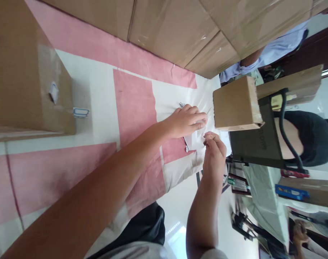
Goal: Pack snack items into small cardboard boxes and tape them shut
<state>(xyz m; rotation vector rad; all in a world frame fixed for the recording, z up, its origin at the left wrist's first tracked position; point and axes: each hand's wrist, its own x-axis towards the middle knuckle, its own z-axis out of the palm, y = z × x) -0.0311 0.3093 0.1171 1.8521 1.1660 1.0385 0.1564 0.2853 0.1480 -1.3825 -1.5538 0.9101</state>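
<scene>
My left hand (191, 120) rests low over the tablecloth, its fingers curled around a small whitish piece that they mostly cover. Close beside it, my right hand (214, 146) has thumb and fingertips pinched together; a tiny dark bit shows at the tips, too small to name. Under and between the hands lies a white sheet-like piece (191, 141), partly hidden by the left hand. Small blue-and-white bits sit at its edges, one crumpled bit (182, 104) above the left hand and another (186, 148) below it.
Taped cartons (172, 28) line the table's far side. A small open carton (234, 104) stands right of my hands, and a larger one (21, 79) at left has a blue-edged clip-like piece (81, 112) by it. A person sits in a black chair (257, 133).
</scene>
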